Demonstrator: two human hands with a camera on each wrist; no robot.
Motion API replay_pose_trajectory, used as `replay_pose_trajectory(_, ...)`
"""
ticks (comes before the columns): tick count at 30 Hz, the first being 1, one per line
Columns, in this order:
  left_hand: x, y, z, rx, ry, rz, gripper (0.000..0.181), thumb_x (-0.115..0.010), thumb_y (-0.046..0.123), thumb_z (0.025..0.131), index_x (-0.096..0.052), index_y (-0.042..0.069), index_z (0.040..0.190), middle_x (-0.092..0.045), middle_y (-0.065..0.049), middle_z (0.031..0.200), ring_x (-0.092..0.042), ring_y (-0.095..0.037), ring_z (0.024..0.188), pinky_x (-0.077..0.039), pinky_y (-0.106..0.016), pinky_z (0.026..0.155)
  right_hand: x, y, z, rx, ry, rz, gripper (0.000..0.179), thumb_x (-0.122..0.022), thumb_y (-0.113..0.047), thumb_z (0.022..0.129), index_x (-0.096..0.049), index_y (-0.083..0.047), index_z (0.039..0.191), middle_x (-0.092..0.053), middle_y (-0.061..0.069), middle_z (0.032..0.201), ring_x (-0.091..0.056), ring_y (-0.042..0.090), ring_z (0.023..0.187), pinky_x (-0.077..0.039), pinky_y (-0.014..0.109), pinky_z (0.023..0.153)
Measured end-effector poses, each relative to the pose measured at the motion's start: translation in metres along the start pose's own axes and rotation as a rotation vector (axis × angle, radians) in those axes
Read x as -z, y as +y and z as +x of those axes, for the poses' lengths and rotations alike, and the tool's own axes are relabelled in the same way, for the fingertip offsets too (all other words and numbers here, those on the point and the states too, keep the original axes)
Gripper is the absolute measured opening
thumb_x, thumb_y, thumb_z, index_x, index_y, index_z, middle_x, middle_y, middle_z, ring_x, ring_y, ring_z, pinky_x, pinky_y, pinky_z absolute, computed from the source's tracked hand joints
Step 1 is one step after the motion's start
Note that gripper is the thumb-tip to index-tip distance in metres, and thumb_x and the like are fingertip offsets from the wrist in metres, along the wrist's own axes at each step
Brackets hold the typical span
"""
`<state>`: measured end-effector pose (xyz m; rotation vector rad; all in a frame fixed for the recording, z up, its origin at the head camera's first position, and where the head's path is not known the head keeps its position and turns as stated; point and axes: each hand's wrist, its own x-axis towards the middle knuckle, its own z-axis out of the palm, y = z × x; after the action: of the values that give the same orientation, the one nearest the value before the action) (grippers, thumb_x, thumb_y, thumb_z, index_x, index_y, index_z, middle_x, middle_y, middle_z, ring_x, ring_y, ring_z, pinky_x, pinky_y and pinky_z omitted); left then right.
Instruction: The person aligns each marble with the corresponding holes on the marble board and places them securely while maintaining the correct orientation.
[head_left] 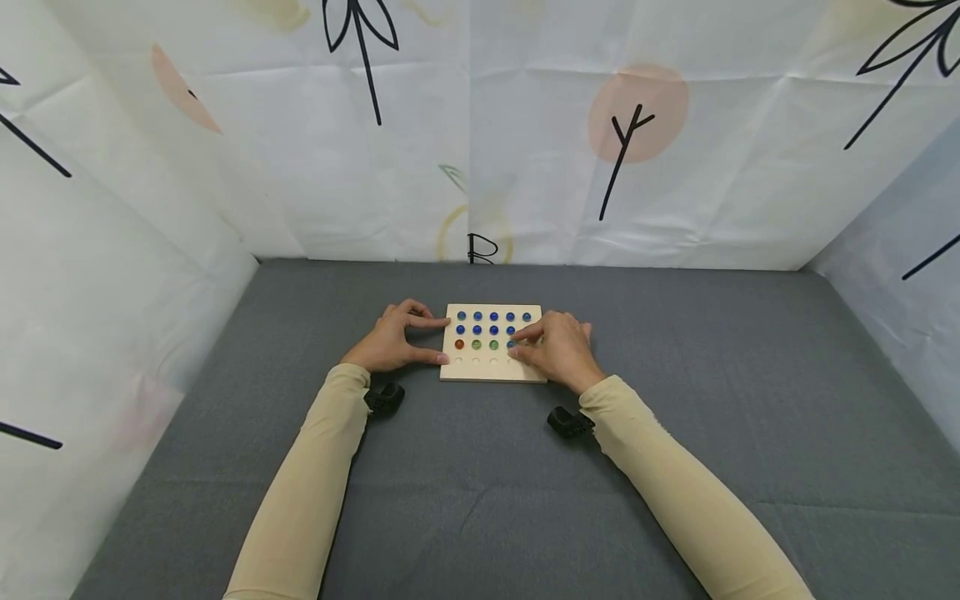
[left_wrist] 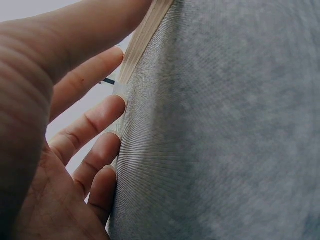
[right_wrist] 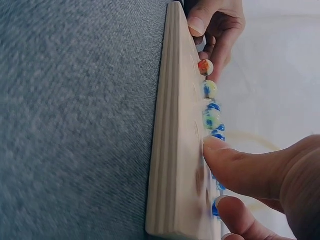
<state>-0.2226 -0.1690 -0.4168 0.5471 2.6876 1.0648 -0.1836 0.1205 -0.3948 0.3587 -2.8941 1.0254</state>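
Note:
A pale wooden board (head_left: 495, 372) with rows of round hollows lies on the grey table. Several blue marbles (head_left: 477, 330) fill its two far rows. The third row holds a red-orange marble (head_left: 459, 344), two green marbles (head_left: 493, 344) and a blue marble (head_left: 511, 343). My right hand (head_left: 558, 348) pinches that last marble between thumb and forefinger; in the right wrist view the thumb (right_wrist: 235, 162) hides it. At the board's left side, my left hand (head_left: 392, 340) touches the edge with its extended thumb and forefinger; its other fingers (left_wrist: 95, 120) spread loosely.
Grey cloth (head_left: 465, 508) covers the table around the board. Pale hangings with printed plants (head_left: 637, 150) enclose the back and both sides. Black wrist cameras (head_left: 570, 422) sit just below each sleeve cuff, close over the cloth.

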Motion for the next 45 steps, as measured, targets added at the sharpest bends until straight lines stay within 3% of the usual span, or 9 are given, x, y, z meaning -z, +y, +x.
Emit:
replay_pose_trajectory(11, 0.001, 0.0, 0.0, -0.014, -0.003, 0.006, 0.068, -0.091, 0.036, 0.077, -0.067, 0.02, 0.137, -0.047, -0.008, 0.135, -0.036, -0.032, 0.125, -0.031, -0.063, 0.106, 0.018, 0.017, -0.01, 0.057, -0.001, 0.013, 0.022, -0.084, -0.019, 0.086, -0.082, -0.008, 0.105, -0.065, 0.008, 0.089, -0.06, 0.03, 0.087, -0.029, 0.057, 0.089)
replay_pose_trajectory(18, 0.001, 0.0, 0.001, -0.008, -0.009, 0.004, 0.067, -0.091, 0.036, 0.078, -0.067, 0.02, 0.138, -0.047, -0.008, 0.135, -0.036, -0.032, 0.125, -0.032, -0.063, 0.106, 0.034, 0.034, -0.015, 0.036, -0.017, 0.026, 0.03, -0.084, -0.019, 0.086, -0.079, -0.005, 0.112, -0.064, 0.014, 0.103, -0.06, 0.035, 0.096, -0.027, 0.062, 0.101)
replay_pose_trajectory(24, 0.001, 0.001, 0.0, -0.002, -0.012, 0.01, 0.067, -0.091, 0.036, 0.078, -0.066, 0.02, 0.138, -0.047, -0.008, 0.135, -0.036, -0.032, 0.125, -0.032, -0.063, 0.106, 0.048, 0.054, -0.019, 0.021, -0.014, 0.008, 0.033, -0.082, -0.021, 0.089, -0.077, -0.006, 0.117, -0.064, 0.017, 0.113, -0.057, 0.036, 0.105, -0.046, 0.052, 0.087)
replay_pose_trajectory(36, 0.001, 0.001, 0.0, 0.001, -0.014, 0.013, 0.068, -0.091, 0.037, 0.078, -0.066, 0.019, 0.139, -0.046, -0.008, 0.136, -0.035, -0.033, 0.128, -0.032, -0.064, 0.106, 0.061, 0.081, -0.022, -0.002, -0.056, -0.013, 0.032, -0.078, -0.014, 0.092, -0.074, -0.003, 0.122, -0.062, 0.022, 0.124, -0.058, 0.038, 0.109, -0.046, 0.055, 0.092)
replay_pose_trajectory(45, 0.001, 0.0, 0.0, -0.009, -0.008, 0.011, 0.067, -0.091, 0.035, 0.078, -0.066, 0.019, 0.138, -0.047, -0.009, 0.135, -0.036, -0.033, 0.126, -0.031, -0.064, 0.106, 0.058, 0.083, -0.019, 0.003, -0.1, -0.026, 0.031, -0.077, -0.012, 0.093, -0.074, -0.004, 0.122, -0.057, 0.022, 0.117, -0.055, 0.04, 0.107, -0.046, 0.056, 0.09)
